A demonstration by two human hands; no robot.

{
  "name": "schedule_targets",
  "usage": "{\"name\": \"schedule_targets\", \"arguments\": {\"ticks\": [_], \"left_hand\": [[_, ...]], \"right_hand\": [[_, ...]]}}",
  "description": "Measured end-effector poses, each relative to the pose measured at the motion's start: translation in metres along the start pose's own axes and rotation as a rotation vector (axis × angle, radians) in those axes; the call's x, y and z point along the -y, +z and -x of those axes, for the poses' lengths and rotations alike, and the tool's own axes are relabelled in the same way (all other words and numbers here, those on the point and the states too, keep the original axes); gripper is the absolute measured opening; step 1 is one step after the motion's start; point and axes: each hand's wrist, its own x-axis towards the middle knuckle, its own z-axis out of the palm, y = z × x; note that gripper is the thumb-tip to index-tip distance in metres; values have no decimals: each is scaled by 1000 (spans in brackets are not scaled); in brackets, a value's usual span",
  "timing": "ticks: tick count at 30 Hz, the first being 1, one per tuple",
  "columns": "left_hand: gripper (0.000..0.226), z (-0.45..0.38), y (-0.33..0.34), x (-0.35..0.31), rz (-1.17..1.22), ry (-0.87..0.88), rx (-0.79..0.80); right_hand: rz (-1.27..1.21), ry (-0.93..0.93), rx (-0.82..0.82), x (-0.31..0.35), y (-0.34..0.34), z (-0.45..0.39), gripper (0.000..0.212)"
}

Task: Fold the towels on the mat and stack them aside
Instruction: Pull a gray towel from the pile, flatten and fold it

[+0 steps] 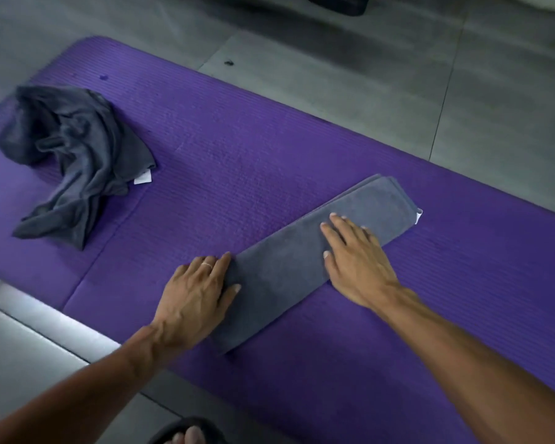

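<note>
From the head view, your towel (305,264) lies on the mat (269,149) as a long narrow strip running diagonally from near you up toward the right, its tag poking out at the far end. Both your hands lie flat on it, and neither has a grip on the cloth. Your left hand (196,296), fingers straight, presses the near part along the strip's left edge, likely to pin it so it does not slide. Your right hand (353,261), fingers spread, rests across the middle, probably smoothing the layers so the next fold comes out square. Most of the strip beyond your right fingers sits uncovered, and the near end pokes out below your left palm. The heap (74,155) of unfolded cloth waits well apart at the mat's far left, so I judge the work is partway through. No finished stack shows anywhere here.
</note>
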Motion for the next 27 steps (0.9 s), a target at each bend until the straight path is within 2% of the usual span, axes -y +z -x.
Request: {"name": "schedule_targets", "arguments": {"ticks": [1,3,4,6,9,12,14,15,17,19,21,23,24,25,27], "left_hand": [[57,-2,-8,3,80,-81,36],[47,-11,-21,6,269,-330,240],[44,-15,-27,6,312,-403,333],[39,-21,-35,7,403,-451,416],[29,-25,-49,3,752,-487,440],[20,-27,-58,-3,1192,-639,386],[12,-29,-65,-14,1422,-733,360],[13,-30,-71,-20,1508,-770,367],[16,-31,-82,-34,1591,-776,398],[28,-33,-92,-44,1559,-747,366],[52,-38,-96,-47,1400,-734,174],[70,-45,-98,-51,1177,-652,-82],[74,-46,-98,-56,1169,-570,-117],[74,-45,-95,-65,1242,-478,-78],[76,-40,-84,-89,1488,-356,160]], "right_hand": [[-32,-39,-22,13,3,10,54],[-99,-76,-41,36,7,27,55],[-128,-84,-30,45,9,35,56],[-164,-126,-3,59,11,51,62],[-222,-155,106,70,9,66,74],[-320,-129,194,79,3,73,95],[-431,-108,182,87,-3,76,109],[-512,-85,127,91,-7,76,110],[-697,-37,-77,99,-14,74,91],[-836,10,-232,99,-26,69,54],[-964,92,-186,93,-42,68,27],[-1088,211,-64,77,-52,71,18],[-1140,269,-22,68,-55,75,17],[-1217,320,9,58,-56,79,21],[-1455,435,68,41,-57,91,25]]}}
